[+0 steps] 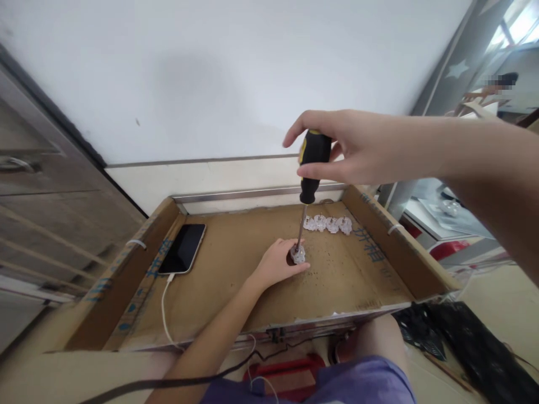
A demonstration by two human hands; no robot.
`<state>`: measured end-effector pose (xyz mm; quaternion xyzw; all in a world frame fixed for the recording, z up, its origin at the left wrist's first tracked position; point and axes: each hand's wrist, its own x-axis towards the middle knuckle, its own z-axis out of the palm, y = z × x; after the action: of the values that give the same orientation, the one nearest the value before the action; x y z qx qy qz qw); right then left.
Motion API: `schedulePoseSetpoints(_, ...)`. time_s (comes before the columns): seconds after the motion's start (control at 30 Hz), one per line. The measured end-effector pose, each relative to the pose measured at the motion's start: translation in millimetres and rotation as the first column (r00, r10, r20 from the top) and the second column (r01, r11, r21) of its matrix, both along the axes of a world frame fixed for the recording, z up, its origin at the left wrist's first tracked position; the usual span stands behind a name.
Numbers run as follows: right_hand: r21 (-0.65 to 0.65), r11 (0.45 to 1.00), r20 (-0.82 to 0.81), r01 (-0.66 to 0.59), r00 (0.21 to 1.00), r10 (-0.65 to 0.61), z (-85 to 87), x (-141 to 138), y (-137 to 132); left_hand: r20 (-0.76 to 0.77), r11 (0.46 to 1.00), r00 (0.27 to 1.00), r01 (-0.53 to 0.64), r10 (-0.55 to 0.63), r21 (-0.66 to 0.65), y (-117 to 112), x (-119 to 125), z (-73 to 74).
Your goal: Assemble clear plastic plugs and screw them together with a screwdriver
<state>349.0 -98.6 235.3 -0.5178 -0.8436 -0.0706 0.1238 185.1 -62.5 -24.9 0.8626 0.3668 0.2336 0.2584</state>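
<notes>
My right hand (332, 146) grips the black and yellow handle of a screwdriver (310, 168), held upright with its shaft pointing down. The tip meets a small clear plastic piece (299, 255) on the cardboard surface. Around that piece the fingers of my left hand (280, 262) are curled, steadying it against the board. Just behind stand several similar clear plastic pieces (332, 224) in a row, each with a small metal part on top. What the screwdriver tip engages is too small to make out.
Cardboard (227, 247) with raised side walls lines the work table. On its left lies a phone (183, 248) with a white cable (165, 314) running over the front edge. A white wall (210, 84) rises behind. At the far right, a person (499, 84) is in the background.
</notes>
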Motion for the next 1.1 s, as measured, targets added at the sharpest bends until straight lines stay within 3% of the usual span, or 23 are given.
schedulePoseSetpoints(0.1, 0.159, 0.98, 0.114, 0.116, 0.984, -0.135, 0.5, -2, -4, 0.012, 1.0, 1.0, -0.008, 0.008, 0.004, 0, 0, -1.3)
schedulePoseSetpoints(0.27, -0.027, 0.999, 0.106, -0.021, 0.994, 0.023, 0.7, -3, -8, 0.009, 1.0, 1.0, -0.016, 0.016, -0.003, 2, 0, -2.5)
schedulePoseSetpoints(0.4, 0.188, 0.972, 0.134, 0.139, 0.977, -0.165, -1.6, -4, -8, 0.008, 0.999, 1.0, -0.014, 0.015, -0.031, 2, -1, -2.2)
schedulePoseSetpoints(0.47, 0.138, 0.984, 0.131, 0.113, 0.983, -0.131, -1.2, -4, -10, 0.003, 0.999, 1.0, -0.024, 0.024, -0.046, 2, -1, -1.6)
schedulePoseSetpoints(0.57, -0.045, 0.999, 0.098, 0.007, 0.995, -0.003, 1.0, -6, -13, -0.012, 0.998, 1.0, -0.02, 0.019, -0.057, 2, -1, 0.2)
schedulePoseSetpoints(0.6, -0.044, 0.999, 0.098, 0.012, 0.995, -0.007, 1.6, -6, -14, -0.02, 0.998, 1.0, -0.013, 0.011, -0.057, 2, -1, 0.9)
schedulePoseSetpoints(0.7, 0.134, 0.985, 0.147, 0.11, 0.981, -0.13, 1.8, -8, -12, -0.039, 0.999, 0.999, 0.006, -0.008, -0.046, 2, -1, 2.4)
schedulePoseSetpoints(0.77, 0.177, 0.977, 0.16, 0.115, 0.976, -0.144, 1.4, -7, -10, -0.05, 0.999, 0.999, 0.015, -0.016, -0.034, 2, -2, 2.7)
schedulePoseSetpoints(0.9, -0.05, 0.998, 0.082, -0.039, 0.996, 0.043, 0.9, -5, -7, -0.08, 0.999, 0.996, 0.035, -0.035, 0.001, 3, -1, 2.5)
schedulePoseSetpoints(0.97, 0.005, 1.0, 0.081, -0.004, 0.997, 0.004, 0.0, -6, -7, -0.103, 0.999, 0.994, 0.046, -0.043, 0.027, 3, -1, 2.2)
schedulePoseSetpoints(1.03, 0.145, 0.985, 0.115, 0.093, 0.987, -0.11, -0.8, -7, -7, -0.123, 0.997, 0.991, 0.053, -0.046, 0.053, 3, 0, 1.9)
schedulePoseSetpoints(1.1, 0.169, 0.978, 0.127, 0.119, 0.982, -0.141, -1.0, -7, -7, -0.132, 0.996, 0.99, 0.056, -0.046, 0.068, 3, 0, 1.6)
